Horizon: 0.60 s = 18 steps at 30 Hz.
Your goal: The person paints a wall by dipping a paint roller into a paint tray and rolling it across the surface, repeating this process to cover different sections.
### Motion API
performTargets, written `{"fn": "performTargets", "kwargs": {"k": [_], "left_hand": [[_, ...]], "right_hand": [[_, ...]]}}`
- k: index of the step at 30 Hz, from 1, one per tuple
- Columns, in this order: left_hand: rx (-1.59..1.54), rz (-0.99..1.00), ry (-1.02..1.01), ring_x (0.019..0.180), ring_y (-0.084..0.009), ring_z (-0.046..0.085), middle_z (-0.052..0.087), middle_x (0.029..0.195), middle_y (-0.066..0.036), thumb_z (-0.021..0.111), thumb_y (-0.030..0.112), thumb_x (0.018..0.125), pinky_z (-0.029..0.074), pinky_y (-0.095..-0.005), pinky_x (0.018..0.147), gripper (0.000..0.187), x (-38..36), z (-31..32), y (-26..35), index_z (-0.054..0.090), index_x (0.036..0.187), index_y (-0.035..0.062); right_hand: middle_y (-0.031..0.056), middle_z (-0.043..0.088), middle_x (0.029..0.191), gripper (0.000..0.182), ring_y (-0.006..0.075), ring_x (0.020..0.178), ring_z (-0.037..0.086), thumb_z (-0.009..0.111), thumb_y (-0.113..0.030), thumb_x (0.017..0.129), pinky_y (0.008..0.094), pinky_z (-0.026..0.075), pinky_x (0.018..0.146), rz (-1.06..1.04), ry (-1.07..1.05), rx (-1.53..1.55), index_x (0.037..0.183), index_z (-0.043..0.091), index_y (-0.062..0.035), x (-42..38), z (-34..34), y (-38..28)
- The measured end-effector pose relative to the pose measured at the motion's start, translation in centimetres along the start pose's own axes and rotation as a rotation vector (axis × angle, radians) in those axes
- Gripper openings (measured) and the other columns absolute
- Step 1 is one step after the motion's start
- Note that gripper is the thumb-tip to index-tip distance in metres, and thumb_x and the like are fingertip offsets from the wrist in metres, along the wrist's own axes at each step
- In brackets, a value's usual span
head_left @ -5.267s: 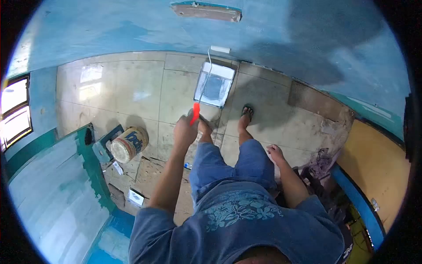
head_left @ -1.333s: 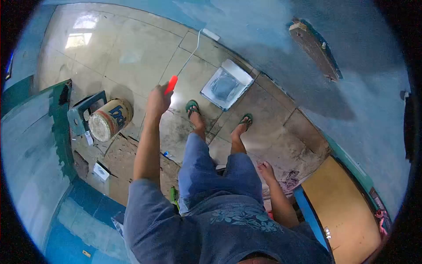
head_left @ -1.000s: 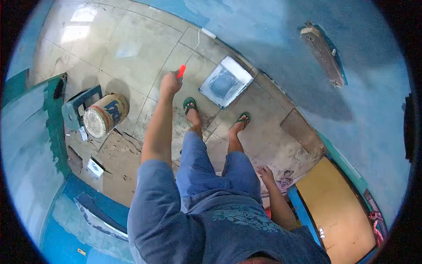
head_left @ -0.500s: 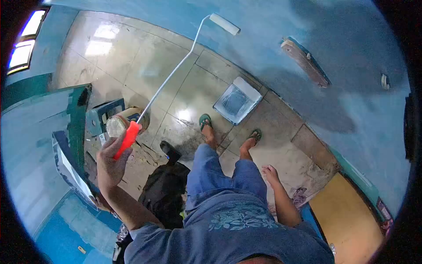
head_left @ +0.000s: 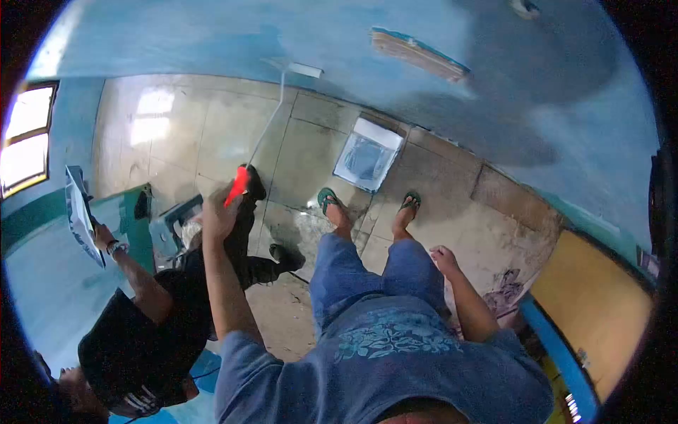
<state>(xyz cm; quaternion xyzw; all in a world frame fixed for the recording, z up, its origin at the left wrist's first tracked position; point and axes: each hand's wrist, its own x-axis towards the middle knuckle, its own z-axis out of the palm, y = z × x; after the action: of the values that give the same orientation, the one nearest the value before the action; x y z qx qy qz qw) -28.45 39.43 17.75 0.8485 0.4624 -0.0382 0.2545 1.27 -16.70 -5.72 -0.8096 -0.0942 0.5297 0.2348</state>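
Observation:
My left hand [head_left: 220, 212] is closed around the red handle of a paint roller [head_left: 239, 185]. A long thin white rod runs from the handle to the white roller head [head_left: 306, 70], which appears in front of the lower blue wall [head_left: 339, 42]; whether it touches is hard to tell. My right hand [head_left: 444, 261] hangs beside my thigh with loosely bent fingers and nothing visible in it. On the floor ahead of my feet lies a white paint tray [head_left: 387, 166] with bluish paint in it.
On my left a person in black [head_left: 159, 318] holds a flat panel-like object [head_left: 83, 215] up near a low blue-green wall. A bench-like yellow board [head_left: 593, 304] with a blue edge stands right. A wooden strip [head_left: 417, 55] is fixed to the wall.
The roller has swung left and lower in view, its handle shifting right with my left hand. The person in black has stepped in on my left. My view has turned somewhat.

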Motion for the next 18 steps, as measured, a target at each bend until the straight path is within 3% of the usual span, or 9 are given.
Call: {"fn": "performTargets", "kwargs": {"k": [2, 3, 4, 6, 7, 9, 12, 15, 18], "left_hand": [[-0.203, -0.192, 0.035, 0.060, -0.0150, 0.055, 0.057, 0.073, -0.007, 0.062, 0.007, 0.080, 0.045, -0.0288, 0.057, 0.043, -6.0, -4.8, 4.6, 0.055, 0.122, 0.0017], [-0.245, -0.197, 0.065, 0.058, -0.0101, 0.050, 0.054, 0.071, -0.004, 0.062, 0.007, 0.081, 0.043, -0.0255, 0.054, 0.043, -8.4, -5.5, 4.4, 0.054, 0.123, 0.0017], [-0.289, -0.200, 0.103, 0.055, -0.0052, 0.046, 0.051, 0.068, 0.000, 0.061, 0.006, 0.082, 0.041, -0.0222, 0.051, 0.044, -10.6, -6.2, 4.1, 0.053, 0.125, 0.0018], [-0.393, -0.323, 0.106, 0.056, -0.0046, 0.048, 0.053, 0.071, 0.001, 0.057, 0.006, 0.085, 0.040, -0.0207, 0.050, 0.041, -13.5, -6.4, 7.4, 0.053, 0.126, 0.0018], [-0.376, -0.174, 0.092, 0.056, -0.0036, 0.048, 0.055, 0.074, 0.001, 0.053, 0.009, 0.088, 0.040, -0.0201, 0.048, 0.040, -14.6, -5.6, 8.2, 0.051, 0.128, 0.0021], [-0.476, -0.338, 0.124, 0.056, -0.0047, 0.050, 0.056, 0.075, 0.000, 0.051, 0.013, 0.092, 0.042, -0.0211, 0.046, 0.040, -20.3, -0.1, 6.5, 0.048, 0.130, 0.0031], [-0.800, -0.476, 0.164, 0.049, -0.0061, 0.045, 0.051, 0.067, 0.001, 0.048, 0.025, 0.094, 0.039, -0.0220, 0.042, 0.034, -23.9, 8.7, 9.1, 0.052, 0.123, 0.0082], [-1.063, -0.581, 0.113, 0.048, -0.0078, 0.046, 0.050, 0.065, 0.002, 0.056, 0.026, 0.091, 0.037, -0.0216, 0.041, 0.015, -25.7, 15.7, 12.9, 0.051, 0.091, 0.0122], [-1.243, -0.597, 0.077, 0.049, -0.0103, 0.046, 0.050, 0.065, -0.001, 0.057, 0.023, 0.090, 0.036, -0.0231, 0.040, 0.015, -27.4, 20.4, 14.6, 0.051, 0.095, 0.0100]], "right_hand": [[0.0053, 0.062, 0.085, 0.022, 0.0139, 0.079, 0.057, 0.050, -0.013, 0.085, 0.0265, 0.045, 0.076, 0.028, 0.020, -0.069, 0.099, 0.064, -0.0031, -0.6, -0.4, 0.7], [0.0065, 0.064, 0.089, 0.023, 0.0153, 0.083, 0.058, 0.052, -0.017, 0.086, 0.0276, 0.045, 0.077, 0.008, 0.009, -0.079, 0.100, 0.064, -0.0046, -2.4, -1.5, -2.5], [0.0087, 0.065, 0.090, 0.024, 0.0191, 0.085, 0.061, 0.053, -0.022, 0.085, 0.0309, 0.046, 0.076, -0.080, 0.053, -0.066, 0.099, 0.064, -0.0056, -0.8, -1.1, 0.6], [0.0122, 0.065, 0.089, 0.027, 0.0236, 0.085, 0.062, 0.055, -0.027, 0.083, 0.0342, 0.047, 0.077, -0.037, 0.078, -0.185, 0.095, 0.065, -0.0047, 0.4, -2.2, -0.5], [0.0131, 0.065, 0.089, 0.028, 0.0241, 0.084, 0.062, 0.055, -0.028, 0.082, 0.0346, 0.047, 0.077, -0.023, 0.088, -0.179, 0.094, 0.065, -0.0043, 0.7, -2.8, -0.7], [0.0120, 0.066, 0.088, 0.029, 0.0241, 0.082, 0.062, 0.054, -0.029, 0.083, 0.0354, 0.047, 0.074, -0.193, 0.159, -0.162, 0.097, 0.065, -0.0059, 1.0, -4.0, 1.1], [0.0119, 0.066, 0.092, 0.029, 0.0256, 0.084, 0.062, 0.053, -0.028, 0.083, 0.0355, 0.048, 0.075, -0.086, 0.090, -0.044, 0.099, 0.065, -0.0069, 2.1, -6.7, 0.8], [0.0125, 0.065, 0.095, 0.030, 0.0280, 0.086, 0.062, 0.054, -0.029, 0.082, 0.0369, 0.048, 0.076, -0.075, 0.079, -0.058, 0.099, 0.065, -0.0071, 2.8, -8.3, 1.7], [0.0138, 0.065, 0.097, 0.031, 0.0292, 0.087, 0.062, 0.054, -0.032, 0.082, 0.0393, 0.047, 0.076, -0.308, 0.176, -0.218, 0.098, 0.065, -0.0071, 4.9, -7.9, 6.8]]}}
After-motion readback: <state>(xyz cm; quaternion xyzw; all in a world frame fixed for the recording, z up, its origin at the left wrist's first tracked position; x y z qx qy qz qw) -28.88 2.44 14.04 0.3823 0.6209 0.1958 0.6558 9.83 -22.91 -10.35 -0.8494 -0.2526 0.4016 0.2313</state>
